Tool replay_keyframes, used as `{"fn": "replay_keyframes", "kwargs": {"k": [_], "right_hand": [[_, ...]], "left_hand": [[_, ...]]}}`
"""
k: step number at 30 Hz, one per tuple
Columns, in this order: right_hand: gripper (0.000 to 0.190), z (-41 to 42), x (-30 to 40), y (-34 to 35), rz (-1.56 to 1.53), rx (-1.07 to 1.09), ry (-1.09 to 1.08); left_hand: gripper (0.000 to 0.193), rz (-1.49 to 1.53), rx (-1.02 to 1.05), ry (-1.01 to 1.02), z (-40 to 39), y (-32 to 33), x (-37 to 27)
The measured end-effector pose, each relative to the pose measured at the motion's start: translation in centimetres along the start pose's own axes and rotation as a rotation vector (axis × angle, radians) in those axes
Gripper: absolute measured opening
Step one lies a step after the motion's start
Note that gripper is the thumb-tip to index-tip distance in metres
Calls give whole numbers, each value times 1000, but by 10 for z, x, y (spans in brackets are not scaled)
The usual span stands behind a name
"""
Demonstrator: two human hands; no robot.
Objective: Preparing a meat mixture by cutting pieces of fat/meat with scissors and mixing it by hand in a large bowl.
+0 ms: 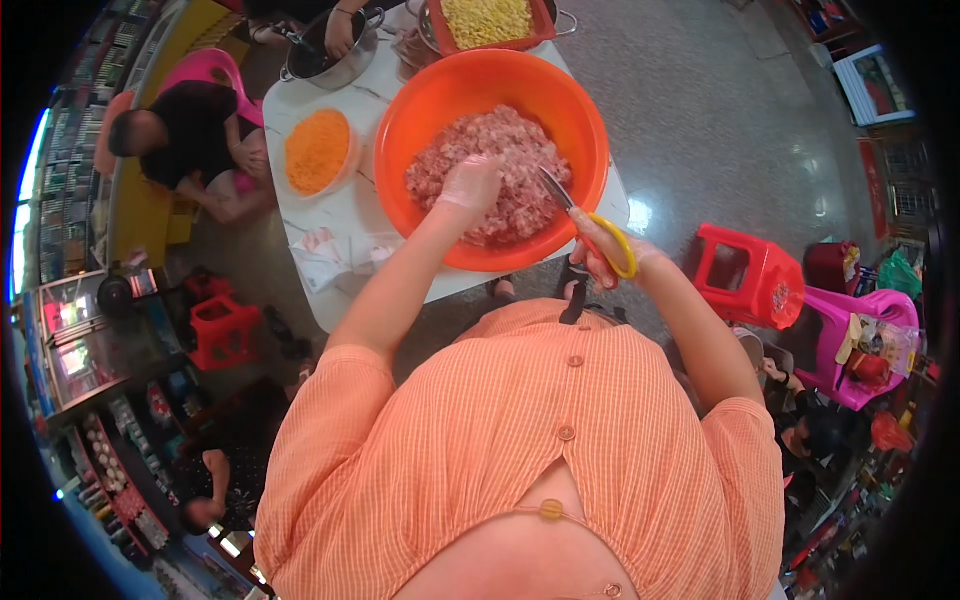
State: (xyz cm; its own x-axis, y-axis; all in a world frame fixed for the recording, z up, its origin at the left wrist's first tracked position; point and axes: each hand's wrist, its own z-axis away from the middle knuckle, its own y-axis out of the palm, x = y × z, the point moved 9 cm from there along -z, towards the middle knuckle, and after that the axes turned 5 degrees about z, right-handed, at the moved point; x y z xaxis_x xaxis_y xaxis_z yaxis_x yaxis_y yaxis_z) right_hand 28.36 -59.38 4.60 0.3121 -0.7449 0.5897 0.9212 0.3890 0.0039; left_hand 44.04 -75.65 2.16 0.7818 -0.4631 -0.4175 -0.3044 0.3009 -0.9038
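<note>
A large orange plastic basin (394, 217) holds a mound of pink minced meat (517, 139). My left hand (472, 184), in a clear thin plastic glove, rests on the meat with its fingers curled down. Whether those fingers grip any meat cannot be told. In my right hand (600, 255) is a pair of scissors (559, 187) with red and yellow handles. Their blades point up and left over the basin's right side, with the tips just above the meat.
The basin stands on a white marble-patterned table (300, 232). Left of it are a tub of shredded orange food (319, 154) and crumpled plastic (322, 255). Behind are a red tray of corn kernels (487, 22) and a steel pot (341, 64) with another person's hand inside. A red stool (750, 277) is at right.
</note>
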Motion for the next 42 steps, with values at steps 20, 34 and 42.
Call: {"fn": "replay_keyframes", "kwargs": {"k": [20, 34, 42], "right_hand": [[85, -11, 54, -3, 819, -119, 83], [56, -80, 142, 17, 1645, -177, 9], [49, -83, 141, 21, 1734, -121, 20]], "left_hand": [[22, 214, -17, -197, 44, -21, 41], [11, 416, -650, -170, 103, -49, 52], [9, 422, -688, -168, 107, -54, 50]]}}
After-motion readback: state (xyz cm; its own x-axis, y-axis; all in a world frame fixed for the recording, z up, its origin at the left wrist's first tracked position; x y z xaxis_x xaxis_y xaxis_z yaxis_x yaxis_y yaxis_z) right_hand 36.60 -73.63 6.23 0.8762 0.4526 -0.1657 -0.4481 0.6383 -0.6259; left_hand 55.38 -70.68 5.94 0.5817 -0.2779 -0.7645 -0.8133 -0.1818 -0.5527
